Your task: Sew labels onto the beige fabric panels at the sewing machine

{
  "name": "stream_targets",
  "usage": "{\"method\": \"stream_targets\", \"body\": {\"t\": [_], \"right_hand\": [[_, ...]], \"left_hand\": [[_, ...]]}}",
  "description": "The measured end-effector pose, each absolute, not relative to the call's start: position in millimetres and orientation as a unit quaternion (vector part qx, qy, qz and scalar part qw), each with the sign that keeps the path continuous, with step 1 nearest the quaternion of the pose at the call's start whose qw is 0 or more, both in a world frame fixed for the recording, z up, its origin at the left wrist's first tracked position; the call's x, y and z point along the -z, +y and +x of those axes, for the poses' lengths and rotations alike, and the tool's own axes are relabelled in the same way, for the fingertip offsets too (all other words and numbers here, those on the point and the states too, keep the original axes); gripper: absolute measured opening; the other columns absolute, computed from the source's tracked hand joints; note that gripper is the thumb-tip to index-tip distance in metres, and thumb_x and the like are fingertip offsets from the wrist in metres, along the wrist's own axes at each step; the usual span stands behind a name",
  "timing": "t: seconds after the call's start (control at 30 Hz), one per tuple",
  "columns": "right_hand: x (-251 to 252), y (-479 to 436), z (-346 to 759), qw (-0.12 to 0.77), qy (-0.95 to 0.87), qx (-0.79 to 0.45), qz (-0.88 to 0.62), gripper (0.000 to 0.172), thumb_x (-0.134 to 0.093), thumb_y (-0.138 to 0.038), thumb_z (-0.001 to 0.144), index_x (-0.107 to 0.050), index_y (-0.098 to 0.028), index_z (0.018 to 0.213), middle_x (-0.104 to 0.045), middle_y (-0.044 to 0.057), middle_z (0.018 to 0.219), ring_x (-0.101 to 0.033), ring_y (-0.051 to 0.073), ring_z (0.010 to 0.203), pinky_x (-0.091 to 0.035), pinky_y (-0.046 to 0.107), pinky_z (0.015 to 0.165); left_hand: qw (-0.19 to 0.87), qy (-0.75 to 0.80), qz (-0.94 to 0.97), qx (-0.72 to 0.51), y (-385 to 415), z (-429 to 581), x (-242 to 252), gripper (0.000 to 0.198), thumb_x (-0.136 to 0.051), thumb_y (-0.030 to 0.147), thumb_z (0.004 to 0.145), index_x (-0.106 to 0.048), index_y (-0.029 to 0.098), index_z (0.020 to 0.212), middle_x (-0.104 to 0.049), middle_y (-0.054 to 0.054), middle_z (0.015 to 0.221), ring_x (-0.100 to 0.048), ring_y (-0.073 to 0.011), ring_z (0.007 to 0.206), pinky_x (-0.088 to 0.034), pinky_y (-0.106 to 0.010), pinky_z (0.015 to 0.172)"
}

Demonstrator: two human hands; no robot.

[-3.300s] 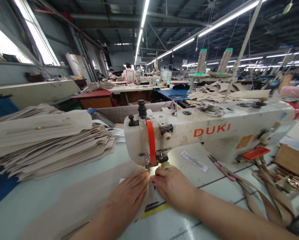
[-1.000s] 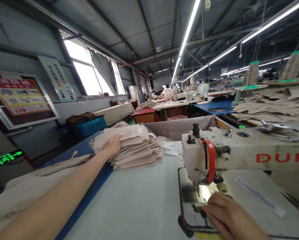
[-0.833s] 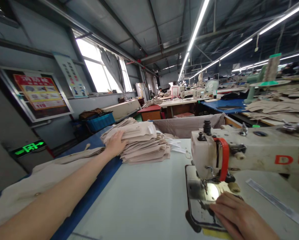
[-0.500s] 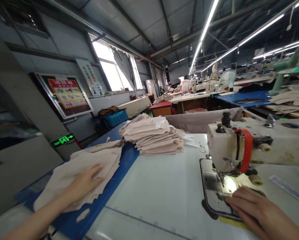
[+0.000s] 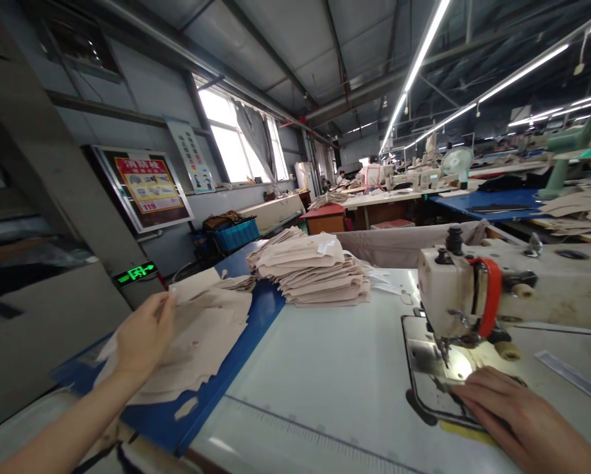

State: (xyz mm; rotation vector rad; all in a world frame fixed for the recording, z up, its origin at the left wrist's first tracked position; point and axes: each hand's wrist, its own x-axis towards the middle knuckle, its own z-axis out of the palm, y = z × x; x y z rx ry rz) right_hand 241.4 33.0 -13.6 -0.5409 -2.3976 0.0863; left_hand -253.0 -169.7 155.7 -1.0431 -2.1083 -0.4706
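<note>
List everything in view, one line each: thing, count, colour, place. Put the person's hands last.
Sewing machine: one, off-white with red guard, right on table.
Table: one, pale grey, centre.
Tall fabric stack: one, beige, behind table centre.
Flat fabric pieces: several, beige, on blue surface, left.
Blue surface: one, left of table.
Exit sign: one, green, left wall.
Poster: one, red, left wall.
Left hand: lifting top beige piece's edge.
Right hand: flat beside needle plate.

a sewing machine (image 5: pixel 503 289) stands at the right on the counter (image 5: pixel 325 368); a fabric stack (image 5: pixel 315 270) lies far behind, loose fabric pieces (image 5: pixel 201 336) at the left.
</note>
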Motion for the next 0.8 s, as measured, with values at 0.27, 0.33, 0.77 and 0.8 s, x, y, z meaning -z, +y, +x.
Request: {"method": "stream_targets", "body": {"t": [0.27, 0.33, 0.77, 0.8], "right_hand": [[4, 29, 238, 0.256, -0.937, -0.061, -0.232, 0.027, -0.041, -0.022, 0.100, -0.068, -0.022, 0.098, -0.068, 0.007, 0.090, -0.063, 0.020, 0.085, -0.051, 0.031, 0.077], [-2, 25, 236, 0.238, -0.939, -0.054, -0.240, 0.027, -0.040, -0.018, 0.100, -0.067, -0.019, 0.095, -0.067, 0.007, 0.087, -0.061, 0.021, 0.085, -0.049, 0.032, 0.077], [-46, 39, 347, 0.181, -0.838, -0.025, -0.514, 0.023, -0.047, -0.018, 0.095, -0.070, -0.017, 0.092, -0.067, 0.008, 0.088, -0.062, 0.020, 0.085, -0.045, 0.028, 0.076], [-44, 42, 357, 0.179, -0.821, -0.030, -0.541, 0.021, -0.049, -0.017, 0.093, -0.070, -0.017, 0.093, -0.067, 0.008, 0.089, -0.063, 0.019, 0.083, -0.045, 0.027, 0.074]], "left_hand": [[0.261, -0.581, -0.758, 0.142, -126, -129, -67, 0.041, -0.028, 0.020, 0.100, -0.068, 0.022, 0.091, -0.074, -0.003, 0.083, -0.070, -0.0174, 0.076, -0.056, -0.028, 0.074], [0.236, -0.513, -0.817, 0.116, -112, -85, -36, 0.035, -0.033, 0.010, 0.098, -0.065, 0.020, 0.090, -0.072, -0.002, 0.079, -0.067, -0.0169, 0.070, -0.055, -0.027, 0.068], [0.192, -0.448, -0.843, 0.228, -39, -41, 2, 0.037, -0.048, 0.048, 0.095, -0.067, 0.029, 0.121, -0.068, -0.001, 0.125, -0.065, -0.0223, 0.109, -0.051, -0.031, 0.093], [0.185, -0.480, -0.832, 0.206, -34, -47, 11, 0.044, -0.047, 0.051, 0.094, -0.064, 0.028, 0.128, -0.063, -0.004, 0.133, -0.062, -0.0259, 0.116, -0.050, -0.036, 0.096]]}}
